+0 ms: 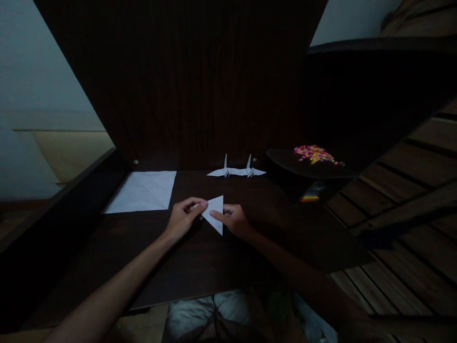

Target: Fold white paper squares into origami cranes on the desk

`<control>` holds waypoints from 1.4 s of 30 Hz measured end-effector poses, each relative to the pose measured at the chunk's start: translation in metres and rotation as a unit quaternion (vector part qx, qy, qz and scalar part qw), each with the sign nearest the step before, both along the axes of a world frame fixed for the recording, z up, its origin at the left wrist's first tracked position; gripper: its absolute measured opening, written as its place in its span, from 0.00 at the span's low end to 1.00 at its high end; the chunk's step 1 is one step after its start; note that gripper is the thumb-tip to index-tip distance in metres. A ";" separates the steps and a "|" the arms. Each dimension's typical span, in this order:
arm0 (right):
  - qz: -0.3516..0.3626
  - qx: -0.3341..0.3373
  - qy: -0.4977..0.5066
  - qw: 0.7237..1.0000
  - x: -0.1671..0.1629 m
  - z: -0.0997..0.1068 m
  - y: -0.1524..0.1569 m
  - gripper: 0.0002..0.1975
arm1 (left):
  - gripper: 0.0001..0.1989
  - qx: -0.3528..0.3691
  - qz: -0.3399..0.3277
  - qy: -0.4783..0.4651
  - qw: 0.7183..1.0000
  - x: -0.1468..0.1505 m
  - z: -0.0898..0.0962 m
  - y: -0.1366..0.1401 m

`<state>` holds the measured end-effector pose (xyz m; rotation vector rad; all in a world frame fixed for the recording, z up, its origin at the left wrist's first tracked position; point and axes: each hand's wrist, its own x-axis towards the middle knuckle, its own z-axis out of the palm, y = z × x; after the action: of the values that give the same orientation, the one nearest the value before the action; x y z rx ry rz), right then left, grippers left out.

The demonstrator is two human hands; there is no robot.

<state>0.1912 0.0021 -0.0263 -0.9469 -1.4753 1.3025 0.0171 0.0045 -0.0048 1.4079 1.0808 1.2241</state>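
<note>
Fingers (191, 201) of the left hand (182, 216) and right hand (237, 221) are pinched closed on a folded paper triangle (217, 205), which is held over the dark desk (200, 267), in front of two paper cranes (236, 171).

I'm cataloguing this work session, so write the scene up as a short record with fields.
Surface: dark wooden desk
In hand: folded paper, white, triangular
Left hand: grips the paper's left corner
Right hand: holds its right side, thumb on the face
Beyond the hands: two white paper cranes, side by side
Far left: creased white sheet, lying flat
Far right: small multicoloured pieces, heaped on a dark shelf
Lighting: dim
</note>
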 end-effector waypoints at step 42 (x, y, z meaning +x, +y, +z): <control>-0.060 -0.023 0.040 0.997 0.001 0.000 0.007 0.15 | 0.21 -0.041 -0.029 -0.025 0.998 -0.001 -0.005 0.003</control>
<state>0.1926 0.0095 -0.0263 -0.9871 -1.3104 1.2770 0.0161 0.0079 -0.0098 1.3313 1.0374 1.1543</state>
